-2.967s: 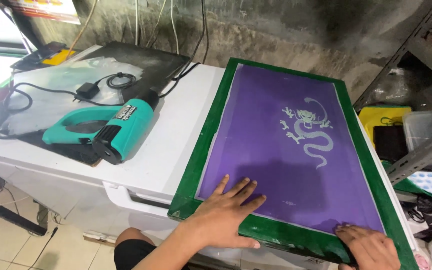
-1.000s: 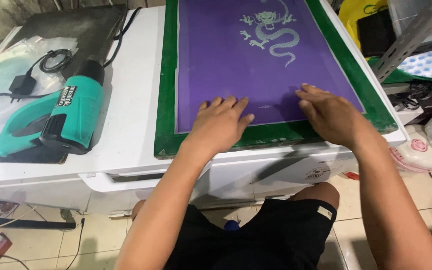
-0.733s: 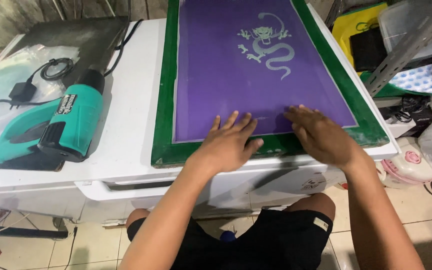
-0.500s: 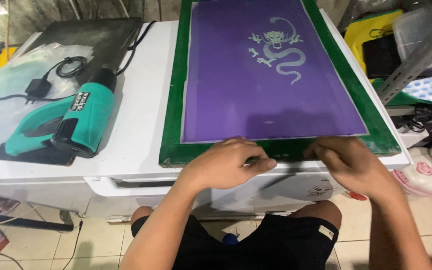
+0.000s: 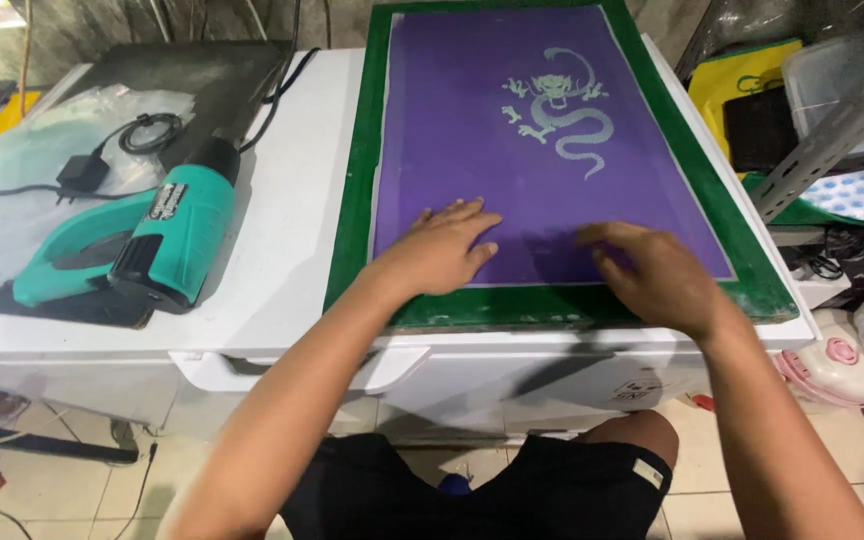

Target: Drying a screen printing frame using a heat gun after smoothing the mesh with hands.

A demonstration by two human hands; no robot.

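Nearest me are my knees in black shorts (image 5: 512, 490) over the tiled floor; above them the front edge of the white chest freezer (image 5: 282, 230) I lean over; my left hand (image 5: 439, 250) lies flat, palm down and fingers spread, on the near left part of the purple mesh, gripping nothing; my right hand (image 5: 657, 275) is over the near right part, fingers loosely curled and open, holding nothing, though I cannot tell whether it presses the mesh or hangs just above it; both are on the screen-printing frame (image 5: 352, 200), which lies flat on the freezer lid, its green border around a purple mesh, with a pale dragon stencil (image 5: 560, 120) toward twelve o'clock of my hands; at nine o'clock, well apart from the frame, a teal and black heat gun (image 5: 167, 240) lies on its side; beyond it, at ten o'clock, a black power adapter (image 5: 77, 172) with its coiled cable.
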